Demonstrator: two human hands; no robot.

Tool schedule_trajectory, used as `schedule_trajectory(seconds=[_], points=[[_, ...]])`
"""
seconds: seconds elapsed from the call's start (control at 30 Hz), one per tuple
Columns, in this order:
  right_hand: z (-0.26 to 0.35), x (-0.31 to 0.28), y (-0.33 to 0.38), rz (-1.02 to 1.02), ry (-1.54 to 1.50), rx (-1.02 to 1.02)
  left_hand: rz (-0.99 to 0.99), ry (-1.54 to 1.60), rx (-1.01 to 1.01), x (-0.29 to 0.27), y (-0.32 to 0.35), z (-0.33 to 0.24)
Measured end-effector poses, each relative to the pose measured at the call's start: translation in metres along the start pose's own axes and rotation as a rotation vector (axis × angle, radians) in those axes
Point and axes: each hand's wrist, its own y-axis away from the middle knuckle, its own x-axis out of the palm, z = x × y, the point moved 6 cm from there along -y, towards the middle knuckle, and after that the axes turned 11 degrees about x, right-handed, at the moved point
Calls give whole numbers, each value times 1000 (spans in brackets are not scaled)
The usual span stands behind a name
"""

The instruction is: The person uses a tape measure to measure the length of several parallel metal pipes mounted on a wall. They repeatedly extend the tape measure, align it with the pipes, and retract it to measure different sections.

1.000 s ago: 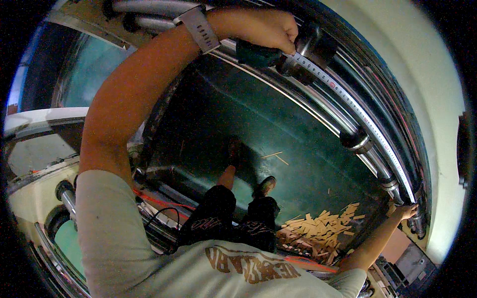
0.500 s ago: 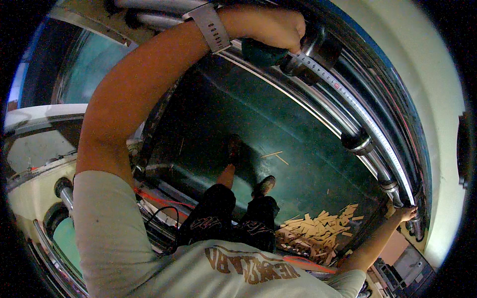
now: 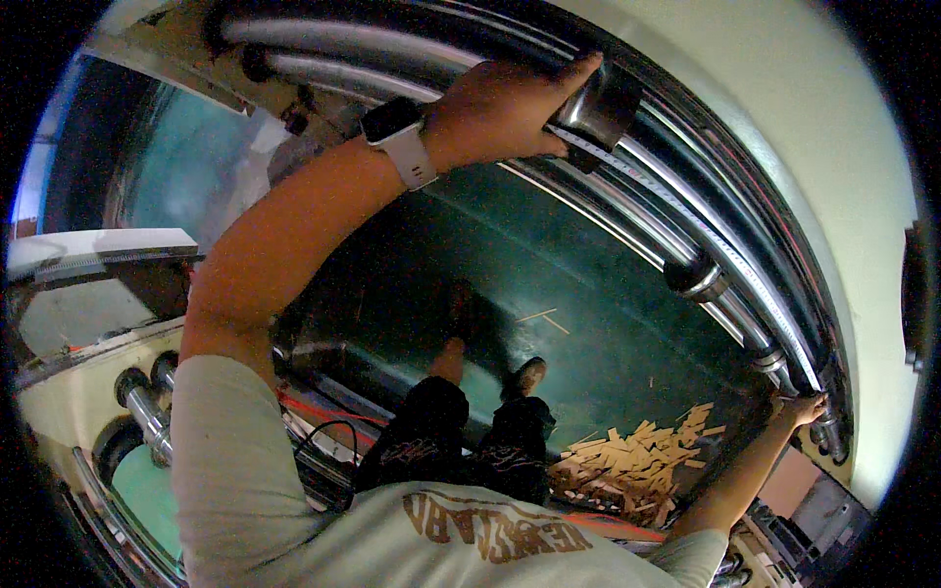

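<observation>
My left hand (image 3: 510, 108) is at the upper middle with thumb and index finger spread, against a dark collar (image 3: 601, 106) on the metal rollers. A watch with a pale strap (image 3: 410, 162) is on that wrist. A white measuring tape (image 3: 720, 230) stretches along the rollers from beside my left thumb down to the far right. There my right hand (image 3: 806, 408) is closed on its other end. My left hand's remaining fingers are hidden, and the tape's case cannot be made out.
Long shiny rollers (image 3: 353, 39) curve along the far side, with ring collars (image 3: 698, 279) on them. A pale machine panel (image 3: 872, 255) rises behind. Thin wooden strips (image 3: 637, 456) lie heaped on the dark green floor (image 3: 598, 343). Red cables (image 3: 328, 407) run close to my legs.
My left hand has let go of the tape's near end; its fingers have spread beside the dark collar. The view has shifted slightly. My right hand stays at the tape's other end.
</observation>
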Motion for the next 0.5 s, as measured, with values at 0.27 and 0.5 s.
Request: schedule_trajectory(seconds=[0.27,0.5], points=[[-31,13,-27,-25,-688,52,-160,17,129,4,0,5],[-45,-38,-17,277,-1616,534,52,154,19,15,-2,14]])
